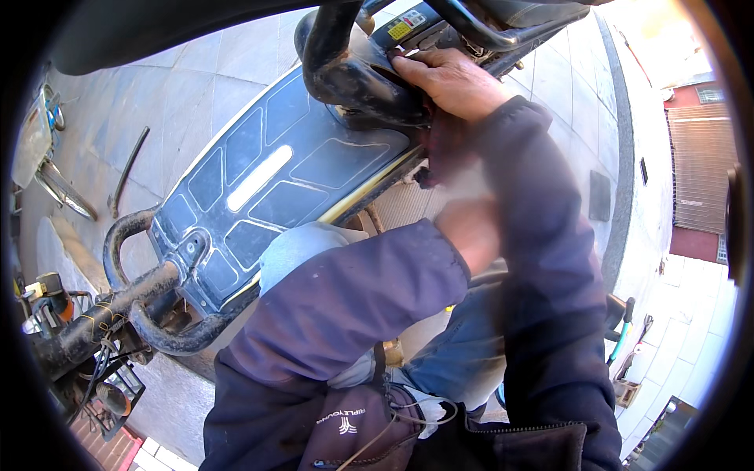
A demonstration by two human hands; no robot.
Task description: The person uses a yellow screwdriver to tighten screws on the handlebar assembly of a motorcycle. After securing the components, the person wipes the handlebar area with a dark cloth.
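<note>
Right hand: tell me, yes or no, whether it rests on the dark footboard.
No, the right hand is up beside the thick black curved tube, clear of the dark footboard.

Pale slab paving (212,67) beside a red-walled building (682,98) in bright daylight.
A grey strip (624,129) edges the paving at right; beyond it are a brown ribbed shutter (699,169) and white tiles (682,337), with glare (656,35) far right.

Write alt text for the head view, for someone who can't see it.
A bare right-hand grip is beside the black tubular frame of a scooter-like vehicle, near what looks like dark red cloth. The blurred left-hand grip is lower, partly hidden by the right sleeve. A dark footboard lies leftward.
</note>
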